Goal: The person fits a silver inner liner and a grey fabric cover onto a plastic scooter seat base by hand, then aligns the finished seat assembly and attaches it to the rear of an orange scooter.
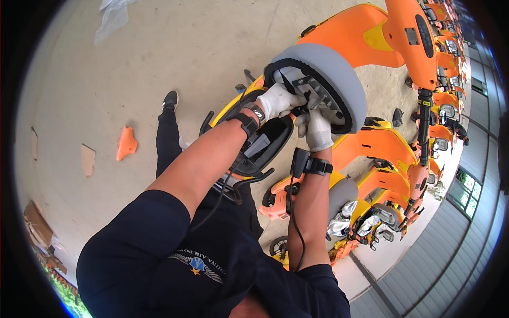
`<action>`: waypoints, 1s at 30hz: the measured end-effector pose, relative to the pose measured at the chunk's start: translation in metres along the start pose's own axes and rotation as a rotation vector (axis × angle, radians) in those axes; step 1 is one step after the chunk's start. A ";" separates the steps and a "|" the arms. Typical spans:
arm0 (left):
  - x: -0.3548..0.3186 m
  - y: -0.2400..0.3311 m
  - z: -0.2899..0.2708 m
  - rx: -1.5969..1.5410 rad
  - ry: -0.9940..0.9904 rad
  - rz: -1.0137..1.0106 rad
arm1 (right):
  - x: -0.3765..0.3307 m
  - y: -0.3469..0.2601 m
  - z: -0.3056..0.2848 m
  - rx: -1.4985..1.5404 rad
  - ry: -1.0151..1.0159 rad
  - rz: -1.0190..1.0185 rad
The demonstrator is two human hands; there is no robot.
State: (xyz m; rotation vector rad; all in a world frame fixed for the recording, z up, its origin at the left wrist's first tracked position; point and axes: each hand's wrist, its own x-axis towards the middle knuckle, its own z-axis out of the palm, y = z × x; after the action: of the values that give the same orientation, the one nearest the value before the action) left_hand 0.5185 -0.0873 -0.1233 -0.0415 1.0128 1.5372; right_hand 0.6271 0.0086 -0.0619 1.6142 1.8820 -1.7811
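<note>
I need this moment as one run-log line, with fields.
left hand: gloved, on underside of raised grey seat | right hand: gloved, at seat hinge bracket | orange scooter: storage compartment open

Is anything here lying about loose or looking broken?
Yes. An orange plastic panel piece lies alone on the concrete floor, away from the scooters, with flat cardboard scraps near it. Crumpled clear plastic wrap lies further off. The grey scooter seat is tipped up, both gloved hands, left hand and right hand, at its underside.

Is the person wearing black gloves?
No, both hands, the left hand and the right hand, wear white gloves while working under the raised grey scooter seat.
</note>
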 end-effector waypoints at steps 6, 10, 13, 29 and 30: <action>-0.003 0.011 0.007 0.051 -0.020 0.022 | 0.004 0.007 0.016 0.485 0.099 -0.056; 0.005 0.001 -0.004 0.072 -0.044 0.023 | -0.007 0.037 0.010 0.738 0.039 -0.278; 0.005 0.005 -0.005 0.144 -0.023 0.046 | -0.033 0.044 0.006 0.615 0.097 -0.468; 0.002 0.016 -0.023 0.790 0.036 0.457 | -0.002 0.027 -0.057 -0.867 0.221 -1.080; 0.010 0.015 -0.027 0.741 0.052 0.456 | -0.003 0.023 -0.074 -1.050 0.216 -0.903</action>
State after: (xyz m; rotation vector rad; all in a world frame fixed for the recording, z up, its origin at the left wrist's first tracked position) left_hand 0.4897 -0.0937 -0.1369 0.7111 1.6574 1.4653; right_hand 0.6858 0.0581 -0.0520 0.5845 3.0948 -0.3609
